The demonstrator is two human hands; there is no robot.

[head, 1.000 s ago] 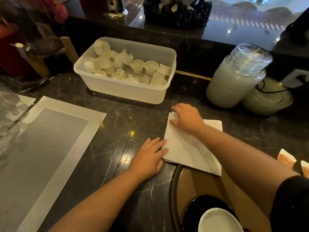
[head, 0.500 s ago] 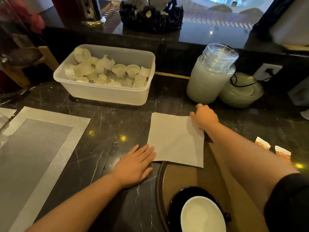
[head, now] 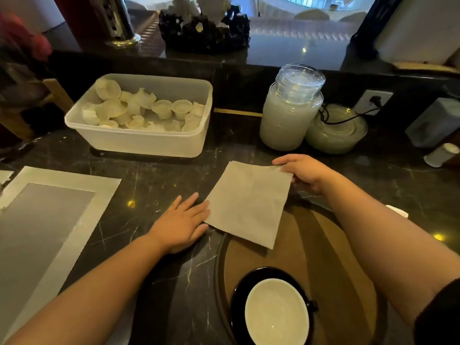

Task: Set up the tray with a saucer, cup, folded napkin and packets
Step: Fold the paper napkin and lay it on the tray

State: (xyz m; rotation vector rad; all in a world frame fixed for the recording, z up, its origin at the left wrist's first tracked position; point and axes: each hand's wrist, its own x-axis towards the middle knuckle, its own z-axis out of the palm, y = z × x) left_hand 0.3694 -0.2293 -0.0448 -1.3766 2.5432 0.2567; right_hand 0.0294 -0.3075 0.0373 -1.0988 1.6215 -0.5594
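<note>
At the napkin's (head: 249, 202) far right corner, right hand (head: 305, 174) pinches the edge; opposite this pinch, left hand (head: 183, 224) lies flat, fingers spread, against its near-left edge

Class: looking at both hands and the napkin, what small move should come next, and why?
Probably fold it: the right hand pinches the far right corner of the napkin, which lies flat and unfolded, while the left hand pins its left edge.
</note>
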